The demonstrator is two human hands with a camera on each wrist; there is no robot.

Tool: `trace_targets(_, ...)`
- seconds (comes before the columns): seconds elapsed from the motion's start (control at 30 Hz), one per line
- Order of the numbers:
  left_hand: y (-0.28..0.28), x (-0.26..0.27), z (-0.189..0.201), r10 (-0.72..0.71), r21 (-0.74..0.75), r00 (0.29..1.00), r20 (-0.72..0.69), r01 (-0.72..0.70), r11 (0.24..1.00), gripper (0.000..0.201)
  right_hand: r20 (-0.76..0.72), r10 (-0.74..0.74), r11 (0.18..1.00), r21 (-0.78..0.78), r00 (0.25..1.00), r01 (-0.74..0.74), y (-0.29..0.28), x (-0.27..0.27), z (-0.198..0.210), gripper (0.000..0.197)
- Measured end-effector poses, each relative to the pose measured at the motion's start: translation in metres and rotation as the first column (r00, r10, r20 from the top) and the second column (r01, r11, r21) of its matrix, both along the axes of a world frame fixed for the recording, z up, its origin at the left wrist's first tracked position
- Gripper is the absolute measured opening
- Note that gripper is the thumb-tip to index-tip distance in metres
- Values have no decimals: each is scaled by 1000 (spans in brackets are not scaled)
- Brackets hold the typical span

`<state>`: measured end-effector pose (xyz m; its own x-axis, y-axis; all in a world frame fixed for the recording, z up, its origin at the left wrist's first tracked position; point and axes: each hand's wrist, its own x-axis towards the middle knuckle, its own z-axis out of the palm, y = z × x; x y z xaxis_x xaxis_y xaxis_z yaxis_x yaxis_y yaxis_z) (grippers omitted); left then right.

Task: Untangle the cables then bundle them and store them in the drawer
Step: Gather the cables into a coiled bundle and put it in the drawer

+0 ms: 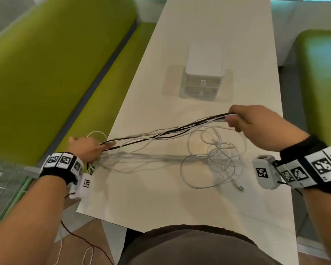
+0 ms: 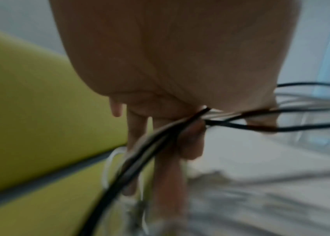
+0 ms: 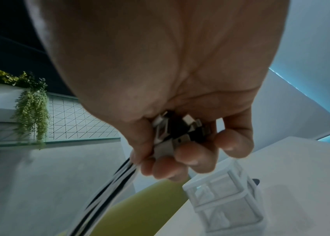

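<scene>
Several black and white cables [image 1: 166, 133] stretch above the white table [image 1: 153, 203] between my two hands. My right hand [image 1: 235, 119] grips their plug ends [image 3: 177, 135], fingers curled round them. At the table's left edge, my left hand [image 1: 96, 150] holds the other part of the strands [image 2: 154, 143], which run across its fingers; a white loop [image 1: 97, 133] sticks out behind it. More white cable [image 1: 212, 161] lies in loose tangled loops on the table under my right hand, a USB plug [image 1: 240, 187] at its near end. The small white drawer unit [image 1: 203, 73] stands farther back, both drawers closed.
A green bench [image 1: 46, 73] runs along the table's left side and another green seat [image 1: 321, 83] is on the right. Thin wires [image 1: 78, 238] hang from my left wrist over the floor. The near table edge meets my body.
</scene>
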<state>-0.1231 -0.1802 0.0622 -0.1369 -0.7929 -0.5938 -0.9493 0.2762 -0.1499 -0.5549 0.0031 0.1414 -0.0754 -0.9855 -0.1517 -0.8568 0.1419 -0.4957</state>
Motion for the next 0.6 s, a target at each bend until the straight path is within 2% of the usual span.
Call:
trace_targets(0.07,-15,18,-6,33,9,992,125,-34,999,113,4,8,1000,17,1000,-8,-2,8,-3,29)
trace_targets(0.13,-28,35,-8,130,-23,985,116,-129,991,107,30,10,1000,1,1000,-10,-5,14,-4,30)
trace_targets(0.2,-38,52,-11,208,-74,975,-72,-213,974,109,64,8,1000,-23,998,-6,-8,16,-3,30)
trace_targets(0.23,-40,57,-11,276,-57,935,-222,-295,954,109,80,1,999,-35,997,2,-8,16,-1,29)
trace_targets(0.3,-35,58,-8,339,-12,863,-374,-370,929,106,93,-13,998,-53,996,18,-8,14,0,29)
trace_targets(0.4,-31,48,-4,278,-61,904,-325,-313,948,98,83,-5,999,-42,997,8,-8,16,0,28)
trace_targets(0.47,-26,31,6,179,-146,911,-371,-247,958,76,87,13,999,-34,996,-10,-8,23,0,28)
trace_targets(0.53,-14,5,26,50,-209,817,-575,-205,956,59,86,47,999,-25,995,-45,-10,33,-2,27)
trace_targets(0.6,10,-31,57,-117,-264,649,-752,-134,955,57,69,108,994,-16,992,-107,-12,49,-5,27)
